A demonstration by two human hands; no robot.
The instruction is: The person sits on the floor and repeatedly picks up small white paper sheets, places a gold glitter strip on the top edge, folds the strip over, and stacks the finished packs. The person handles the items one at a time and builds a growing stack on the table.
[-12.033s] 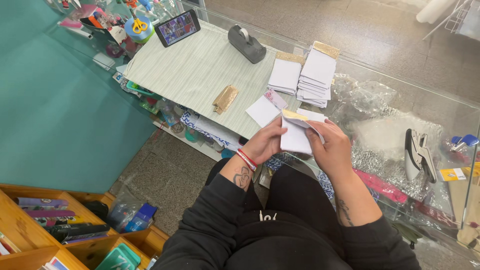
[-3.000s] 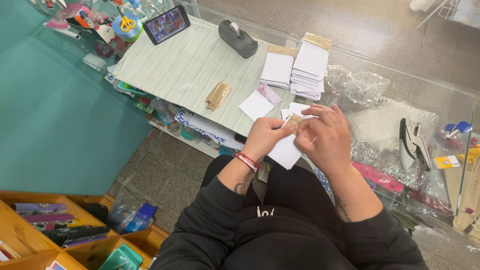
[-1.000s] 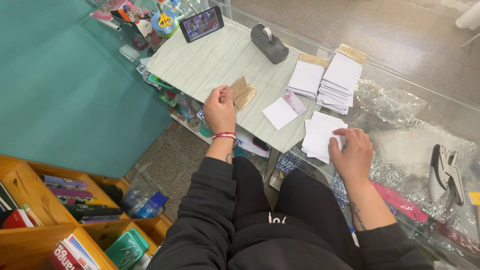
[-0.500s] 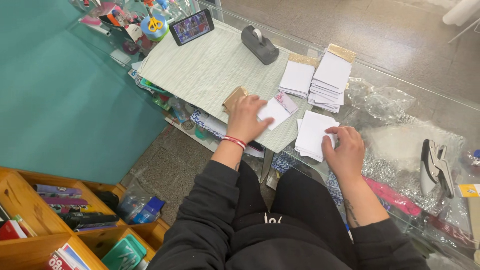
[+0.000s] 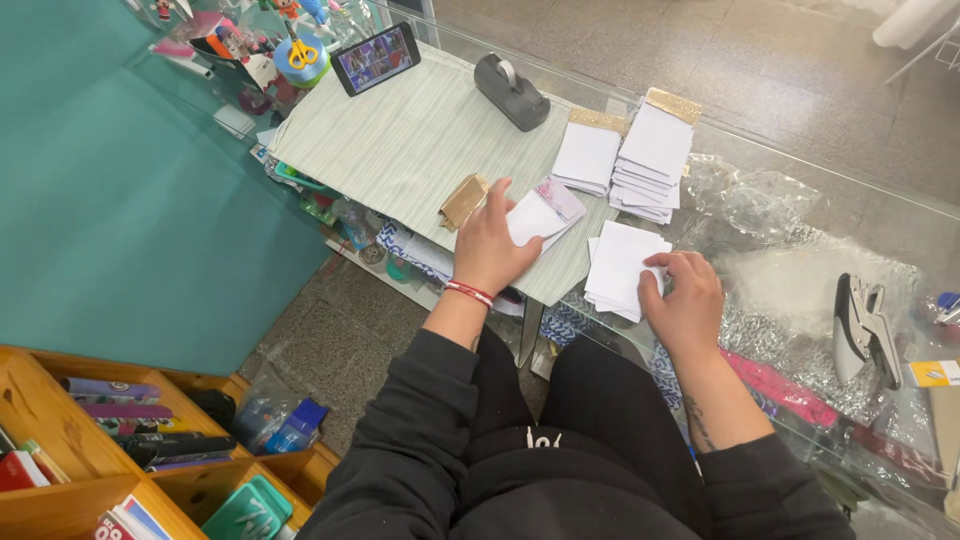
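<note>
Under the left hand (image 5: 488, 250), a white card (image 5: 530, 217) lies on the striped mat (image 5: 400, 140); fingers loose, flat on it. Right hand (image 5: 685, 300) pins a small white stack (image 5: 620, 265), fingers pressing its edge, unclenched. Beyond the fingers: taller card stacks (image 5: 640, 150), tape dispenser (image 5: 510, 90), glass table (image 5: 800, 230).

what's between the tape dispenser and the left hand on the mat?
Head view: only bare striped mat lies between the grey tape dispenser and the left hand. The small gold-brown packet sits just left of that line, beside the hand.
</note>
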